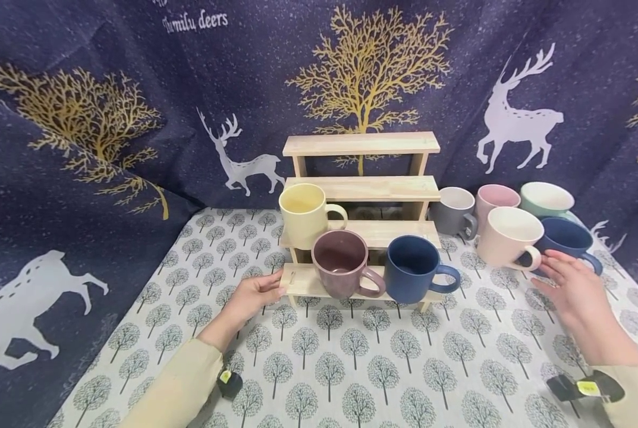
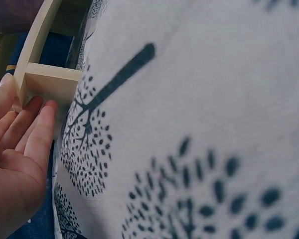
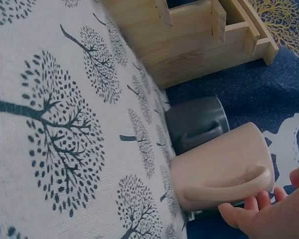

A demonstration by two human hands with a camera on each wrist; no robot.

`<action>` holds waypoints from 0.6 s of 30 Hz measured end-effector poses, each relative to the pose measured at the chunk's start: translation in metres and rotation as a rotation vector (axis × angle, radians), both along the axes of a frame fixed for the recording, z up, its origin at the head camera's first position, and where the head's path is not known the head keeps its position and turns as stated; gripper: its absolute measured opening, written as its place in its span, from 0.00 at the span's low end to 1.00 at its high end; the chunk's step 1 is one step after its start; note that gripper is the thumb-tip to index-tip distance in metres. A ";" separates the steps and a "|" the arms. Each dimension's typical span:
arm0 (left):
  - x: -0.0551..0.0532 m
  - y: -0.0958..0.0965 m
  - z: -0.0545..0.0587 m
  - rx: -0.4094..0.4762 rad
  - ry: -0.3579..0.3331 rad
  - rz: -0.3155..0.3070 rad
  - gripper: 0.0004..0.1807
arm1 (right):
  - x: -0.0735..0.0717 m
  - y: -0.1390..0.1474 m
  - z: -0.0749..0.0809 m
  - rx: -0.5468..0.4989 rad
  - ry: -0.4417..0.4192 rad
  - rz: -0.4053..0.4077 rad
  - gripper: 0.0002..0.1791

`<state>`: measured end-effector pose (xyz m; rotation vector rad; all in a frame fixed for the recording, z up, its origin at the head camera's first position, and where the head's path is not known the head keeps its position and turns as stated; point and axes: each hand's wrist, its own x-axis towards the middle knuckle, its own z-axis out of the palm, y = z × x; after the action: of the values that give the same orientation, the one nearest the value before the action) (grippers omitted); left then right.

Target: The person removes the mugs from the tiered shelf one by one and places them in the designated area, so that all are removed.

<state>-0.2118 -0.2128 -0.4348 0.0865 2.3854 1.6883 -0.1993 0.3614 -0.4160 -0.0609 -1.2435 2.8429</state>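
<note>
A stepped wooden shelf (image 1: 361,189) stands mid-table; my left hand (image 1: 253,292) pinches the left end of its lowest step, thumb and fingers at the edge in the left wrist view. On that step sit a plum mug (image 1: 336,261) and a navy mug (image 1: 411,270); a yellow mug (image 1: 302,217) stands one step higher at the left. My right hand (image 1: 578,291) reaches out at the right, fingers loosely extended. In the right wrist view its fingertips (image 3: 263,200) are right by the handle of a pale pink mug (image 3: 214,164).
Behind the pale mug are a grey mug (image 1: 449,214), a pink mug (image 1: 495,196), a mint green mug (image 1: 546,199) and another navy mug (image 1: 565,235). A tree-patterned cloth (image 1: 308,368) covers the table. A dark blue deer-print curtain (image 1: 244,71) hangs behind.
</note>
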 end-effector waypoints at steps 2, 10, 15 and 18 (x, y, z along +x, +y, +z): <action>0.000 0.000 0.000 -0.002 0.001 0.001 0.31 | 0.002 0.000 0.002 -0.024 0.011 -0.021 0.17; 0.001 0.000 0.000 -0.010 0.006 0.002 0.31 | 0.004 -0.009 0.022 -0.097 0.127 -0.144 0.17; 0.001 0.002 0.003 -0.007 0.010 -0.012 0.32 | -0.003 -0.022 0.048 -0.126 0.248 0.001 0.20; 0.001 0.001 0.004 -0.012 0.018 -0.016 0.32 | -0.010 -0.032 0.066 -0.121 0.268 0.144 0.21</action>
<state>-0.2111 -0.2113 -0.4312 0.1193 2.4010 1.6737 -0.2097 0.3296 -0.3498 0.4075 -1.0609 2.9172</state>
